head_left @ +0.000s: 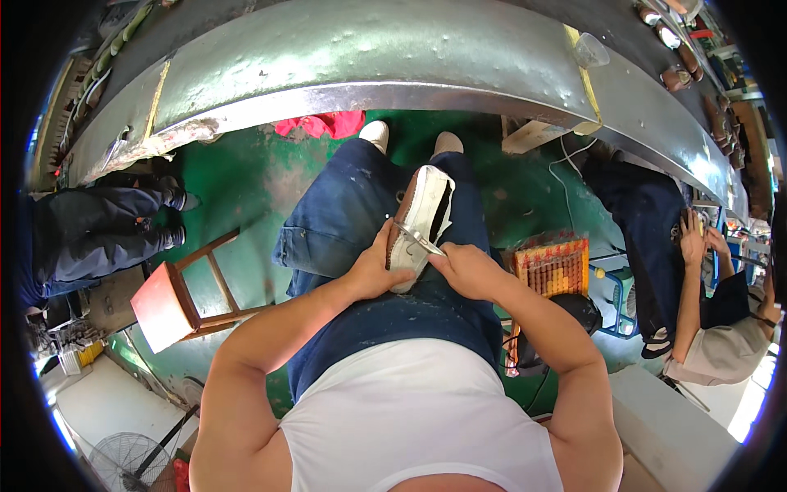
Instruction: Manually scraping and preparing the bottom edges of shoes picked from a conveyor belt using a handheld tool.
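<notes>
A white shoe (430,193) with a dark opening and a brown sole side lies over my lap, its toe pointing away from me. My left hand (379,266) is closed round the near left part of the shoe. In the fingers of my right hand (465,269) is a slim, shiny metal tool (416,236), whose exact kind I cannot make out. It slants across the shoe, its far end close to my left fingers and the brown side. My fingers partly cover the heel end.
A metal-covered bench (369,53) runs across in front of my feet. An orange-red stool (166,307) lies left, with another person's legs (106,217) beyond. At right are a wooden-beaded seat (551,266) and a seated person (711,332). Red cloth (321,125) lies under the bench.
</notes>
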